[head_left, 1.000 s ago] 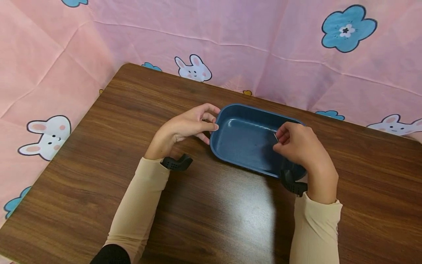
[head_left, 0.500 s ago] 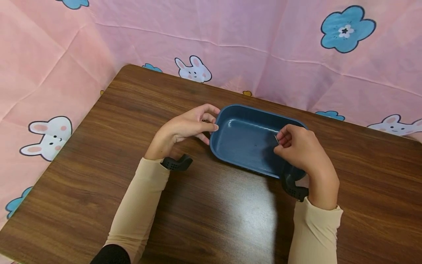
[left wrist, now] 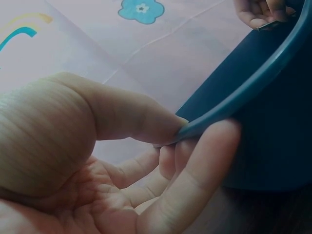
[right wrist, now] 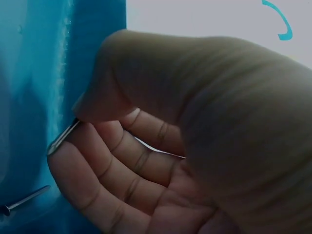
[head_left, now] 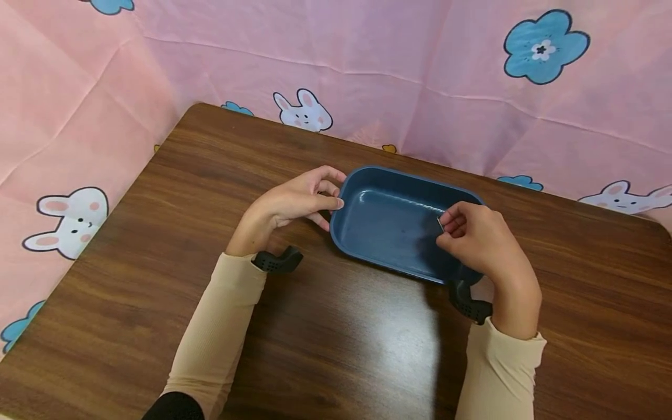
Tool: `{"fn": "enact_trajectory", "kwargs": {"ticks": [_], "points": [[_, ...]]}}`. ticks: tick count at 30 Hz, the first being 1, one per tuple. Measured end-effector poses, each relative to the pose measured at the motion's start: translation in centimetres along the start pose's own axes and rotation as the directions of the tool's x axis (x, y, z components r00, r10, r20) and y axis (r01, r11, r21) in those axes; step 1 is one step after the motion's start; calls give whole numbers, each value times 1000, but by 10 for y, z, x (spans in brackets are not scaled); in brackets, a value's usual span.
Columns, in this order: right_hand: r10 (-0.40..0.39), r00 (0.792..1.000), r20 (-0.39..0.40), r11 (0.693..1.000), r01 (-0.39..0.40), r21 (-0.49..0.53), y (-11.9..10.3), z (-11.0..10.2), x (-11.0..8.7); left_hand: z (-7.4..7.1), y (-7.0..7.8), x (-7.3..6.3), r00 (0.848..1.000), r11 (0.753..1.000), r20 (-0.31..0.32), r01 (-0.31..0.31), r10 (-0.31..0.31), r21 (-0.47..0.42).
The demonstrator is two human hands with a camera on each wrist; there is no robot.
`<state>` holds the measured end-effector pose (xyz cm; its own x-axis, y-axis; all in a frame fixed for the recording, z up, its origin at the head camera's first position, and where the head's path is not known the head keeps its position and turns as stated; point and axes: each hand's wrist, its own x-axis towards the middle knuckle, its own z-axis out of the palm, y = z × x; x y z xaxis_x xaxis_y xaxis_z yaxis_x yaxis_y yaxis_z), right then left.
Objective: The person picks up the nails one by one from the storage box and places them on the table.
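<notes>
A dark blue oblong tray (head_left: 388,227) with rounded corners stands on the table. My left hand (head_left: 299,201) grips its left end, thumb on the rim (left wrist: 234,105) and other fingers against the outer wall. Over the tray's right part, my right hand (head_left: 475,236) pinches a thin metal nail (right wrist: 63,137) between thumb and fingertips. That nail juts from the fingertips toward the tray's middle in the head view. A second nail (right wrist: 25,201) lies inside the tray below the right hand in the right wrist view; in the head view it is hidden.
The brown wood-grain table (head_left: 173,233) reaches back to a pink cloth (head_left: 378,46) printed with rabbits and flowers. A black wrist mount (head_left: 278,261) sticks out from the left cuff, and another mount (head_left: 469,303) from the right cuff, beside the tray's near right corner.
My right hand, still pinching the nail, has shifted slightly toward the near side. The left hand keeps its grip on the rim. The whole head view has slid a little to the left.
</notes>
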<state>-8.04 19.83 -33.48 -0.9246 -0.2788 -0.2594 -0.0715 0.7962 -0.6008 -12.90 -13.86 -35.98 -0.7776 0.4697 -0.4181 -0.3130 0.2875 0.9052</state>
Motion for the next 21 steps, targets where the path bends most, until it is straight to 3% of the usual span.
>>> {"fn": "enact_trajectory", "kwargs": {"ticks": [8,21], "points": [[-22,999,-30,1000,22,1,-2,1,2,-4,-1,-2,1000,1000,-4,-13,13,-1],[10,998,-70,1000,-9,3,-2,-3,-7,-1,-1,-1,1000,1000,7,-17,17,-9]]}}
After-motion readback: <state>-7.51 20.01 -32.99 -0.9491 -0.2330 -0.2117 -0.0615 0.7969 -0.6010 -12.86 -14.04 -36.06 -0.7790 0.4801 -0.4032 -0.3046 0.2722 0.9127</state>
